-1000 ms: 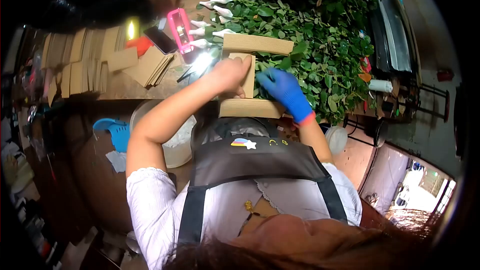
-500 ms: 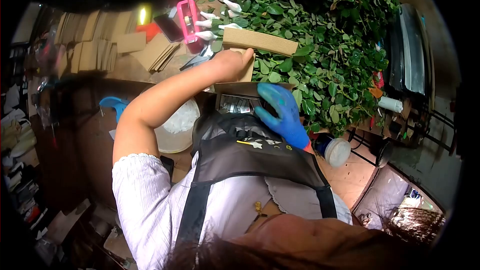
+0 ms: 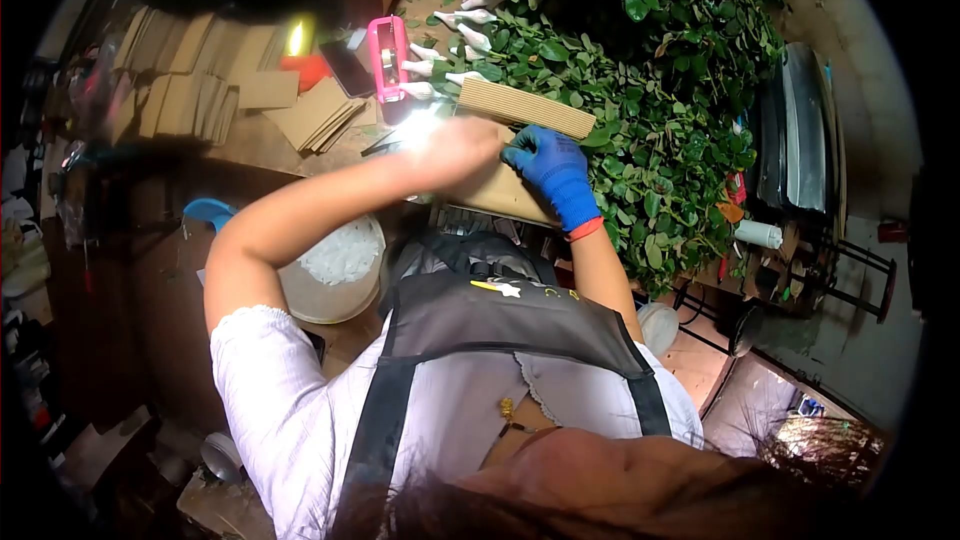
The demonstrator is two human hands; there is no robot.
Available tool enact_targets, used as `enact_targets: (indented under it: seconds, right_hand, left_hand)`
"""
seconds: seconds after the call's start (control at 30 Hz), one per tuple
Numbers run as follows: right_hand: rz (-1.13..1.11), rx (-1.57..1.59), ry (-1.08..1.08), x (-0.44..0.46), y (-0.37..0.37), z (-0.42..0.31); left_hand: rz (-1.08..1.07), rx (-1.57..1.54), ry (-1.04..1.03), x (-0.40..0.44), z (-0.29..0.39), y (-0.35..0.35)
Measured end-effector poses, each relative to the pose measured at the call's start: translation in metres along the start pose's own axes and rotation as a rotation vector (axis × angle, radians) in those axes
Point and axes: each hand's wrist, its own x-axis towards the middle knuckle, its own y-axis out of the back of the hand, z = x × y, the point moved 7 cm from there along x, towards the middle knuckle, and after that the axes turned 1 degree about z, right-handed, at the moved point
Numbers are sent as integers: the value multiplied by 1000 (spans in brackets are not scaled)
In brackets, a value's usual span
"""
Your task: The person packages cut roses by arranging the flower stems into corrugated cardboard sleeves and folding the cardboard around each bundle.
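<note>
My left hand [image 3: 455, 150], bare and smeared by motion, is over the bench edge near a brown card sheet [image 3: 505, 190]. Its fingertips come close to the right hand. My right hand [image 3: 550, 160] wears a blue knitted glove with a red cuff. Its fingers are curled and pressed together at the upper part of the sheet; what they pinch is hidden. Just beyond both hands lies a strip of corrugated cardboard [image 3: 525, 107], at the edge of leafy green stems [image 3: 620, 170]. Flower heads in white sleeves [image 3: 475, 37] line the left side of the foliage.
A pink tape dispenser [image 3: 388, 60] stands left of the flowers. Brown card pieces [image 3: 312, 115] are stacked on the bench, near a dark phone [image 3: 347, 70]. Below the bench is a white bucket [image 3: 335, 270]. Dark sleeves or folders [image 3: 805, 140] stand at the right.
My gloved hand has risen from near the apron to the brown sheet and closed its fingers. The left hand stays by the strip, now blurred. More of the brown sheet shows.
</note>
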Motion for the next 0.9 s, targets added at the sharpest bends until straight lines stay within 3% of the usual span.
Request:
enact_targets:
  seconds: [0.07,0.17,0.27,0.3,0.37,0.47,0.57,0.67,0.77,0.87,0.9]
  right_hand:
    - [-31,-19,-17,3,0,-1]
    - [1,-122,32,2,1,-5]
    - [181,11,184,1,28,-21]
    - [322,86,272,8,36,-20]
    - [555,-128,550,10,71,-58]
    - [210,-176,433,45,37,-25]
    - [97,-268,630,5,13,-37]
    - [166,-625,638,-26,-8,-55]
    - [142,-708,606,-29,-18,-55]
    - [-10,-786,413,-31,-37,-50]
    - [52,-812,440,-35,-44,-46]
  left_hand:
    - [91,171,-286,-27,23,-16]
    - [147,116,-248,-45,12,-36]
    - [181,138,-207,-36,11,-36]
    - [193,141,-194,-35,9,-40]
    - [202,152,-178,-36,5,-47]
    - [224,145,-180,-34,5,-48]
    - [297,154,-169,-34,11,-37]
    - [326,99,-153,-33,12,-36]
    - [310,107,-71,-35,7,-45]
    - [602,75,-41,-49,11,-32]
    - [651,73,95,-61,8,-31]
